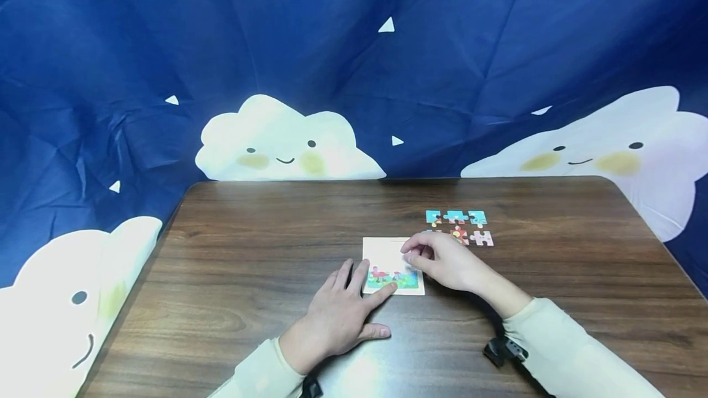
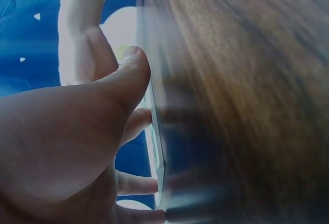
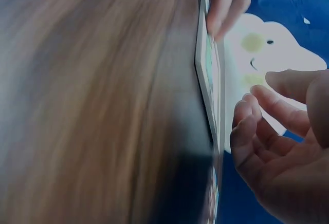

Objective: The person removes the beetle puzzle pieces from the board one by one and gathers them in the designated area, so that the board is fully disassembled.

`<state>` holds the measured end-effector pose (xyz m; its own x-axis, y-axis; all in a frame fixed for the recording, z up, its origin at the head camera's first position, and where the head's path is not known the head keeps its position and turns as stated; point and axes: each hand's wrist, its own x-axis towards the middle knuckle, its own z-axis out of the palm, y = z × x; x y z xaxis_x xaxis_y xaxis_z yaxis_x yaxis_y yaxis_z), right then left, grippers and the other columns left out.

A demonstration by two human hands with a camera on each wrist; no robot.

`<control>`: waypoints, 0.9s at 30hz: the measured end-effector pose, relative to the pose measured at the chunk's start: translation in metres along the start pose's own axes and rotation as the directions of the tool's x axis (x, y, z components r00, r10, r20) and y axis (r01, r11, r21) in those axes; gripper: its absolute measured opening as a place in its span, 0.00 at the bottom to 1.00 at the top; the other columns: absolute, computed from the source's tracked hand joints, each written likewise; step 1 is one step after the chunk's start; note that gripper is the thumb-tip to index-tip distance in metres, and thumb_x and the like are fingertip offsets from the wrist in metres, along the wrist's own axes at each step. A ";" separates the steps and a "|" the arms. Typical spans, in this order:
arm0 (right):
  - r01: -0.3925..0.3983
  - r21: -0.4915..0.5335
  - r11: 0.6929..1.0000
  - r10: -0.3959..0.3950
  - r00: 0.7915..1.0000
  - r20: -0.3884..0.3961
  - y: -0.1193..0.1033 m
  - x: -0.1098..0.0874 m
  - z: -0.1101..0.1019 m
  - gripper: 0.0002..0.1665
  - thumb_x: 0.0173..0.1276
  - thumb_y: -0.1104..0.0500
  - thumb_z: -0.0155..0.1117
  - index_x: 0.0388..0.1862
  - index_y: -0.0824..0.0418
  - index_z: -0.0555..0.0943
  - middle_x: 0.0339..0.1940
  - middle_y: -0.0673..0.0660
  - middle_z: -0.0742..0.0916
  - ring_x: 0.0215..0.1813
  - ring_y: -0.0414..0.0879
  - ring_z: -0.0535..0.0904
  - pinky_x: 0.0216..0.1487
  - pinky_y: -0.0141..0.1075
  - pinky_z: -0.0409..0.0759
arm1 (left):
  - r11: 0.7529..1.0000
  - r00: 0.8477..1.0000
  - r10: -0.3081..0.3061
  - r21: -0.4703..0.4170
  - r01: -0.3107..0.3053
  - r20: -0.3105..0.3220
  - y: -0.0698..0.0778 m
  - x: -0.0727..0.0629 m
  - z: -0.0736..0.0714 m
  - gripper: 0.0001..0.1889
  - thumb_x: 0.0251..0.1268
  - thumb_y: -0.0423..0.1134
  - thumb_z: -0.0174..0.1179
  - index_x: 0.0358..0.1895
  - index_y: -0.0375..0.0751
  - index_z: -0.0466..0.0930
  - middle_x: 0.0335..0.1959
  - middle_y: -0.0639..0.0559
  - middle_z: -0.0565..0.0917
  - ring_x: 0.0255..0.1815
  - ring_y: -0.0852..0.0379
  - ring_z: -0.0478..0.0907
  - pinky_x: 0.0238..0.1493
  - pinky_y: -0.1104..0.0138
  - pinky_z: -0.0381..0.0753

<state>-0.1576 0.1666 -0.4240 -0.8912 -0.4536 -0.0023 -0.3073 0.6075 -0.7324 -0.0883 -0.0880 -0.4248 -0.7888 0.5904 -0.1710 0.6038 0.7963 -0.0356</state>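
A small pale puzzle board [image 1: 381, 247] lies flat near the middle of the table. Along its lower part runs a green and blue picture [image 1: 408, 281] with red figures; the upper part is plain white. My left hand [image 1: 344, 312] rests at the board's left and near edges, fingers spread and straight, thumb out over the table. Above the board's right side hovers my right hand [image 1: 442, 258], its fingers loosely bent. In the right wrist view, a gap shows between the thumb and index finger of that right hand [image 3: 288, 147], and nothing is held there.
Several loose jigsaw pieces lie in two rows behind my right hand, among them a blue piece [image 1: 477, 218], a red piece [image 1: 460, 235] and a whitish piece [image 1: 482, 238]. One is partly covered by the hand. A blue cloud-print cloth [image 1: 332, 48] hangs behind the wooden table [image 1: 249, 232].
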 end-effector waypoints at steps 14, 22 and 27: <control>0.053 -0.003 0.999 -0.052 0.985 0.162 -0.009 0.022 0.025 0.14 0.79 0.58 0.64 0.56 0.59 0.90 0.40 0.50 0.90 0.38 0.36 0.77 0.42 0.33 0.77 | 0.999 1.000 -0.003 0.032 0.003 0.009 0.004 0.000 0.001 0.39 0.71 0.78 0.49 0.84 0.78 0.61 0.83 0.40 0.64 0.82 0.34 0.66 0.77 0.47 0.73; 0.090 -0.015 0.996 -0.084 0.968 0.237 -0.007 0.022 0.027 0.18 0.80 0.60 0.63 0.64 0.61 0.88 0.36 0.50 0.86 0.34 0.37 0.71 0.38 0.31 0.73 | 0.999 1.000 -0.012 0.037 0.012 0.012 0.004 0.000 0.005 0.39 0.71 0.78 0.49 0.84 0.79 0.60 0.84 0.40 0.64 0.83 0.34 0.66 0.77 0.47 0.73; 0.069 0.000 0.998 -0.067 0.969 0.237 -0.007 0.021 0.029 0.18 0.80 0.61 0.63 0.63 0.60 0.89 0.32 0.49 0.83 0.31 0.36 0.68 0.35 0.31 0.70 | 0.999 1.000 -0.006 0.043 0.006 -0.001 0.005 0.000 0.007 0.39 0.71 0.78 0.48 0.84 0.79 0.60 0.84 0.40 0.65 0.82 0.35 0.66 0.77 0.47 0.73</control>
<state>-0.1644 0.1343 -0.4388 -0.7639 -0.6351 -0.1149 -0.3680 0.5749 -0.7308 -0.0844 -0.0850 -0.4315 -0.7924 0.5858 -0.1700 0.6035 0.7934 -0.0794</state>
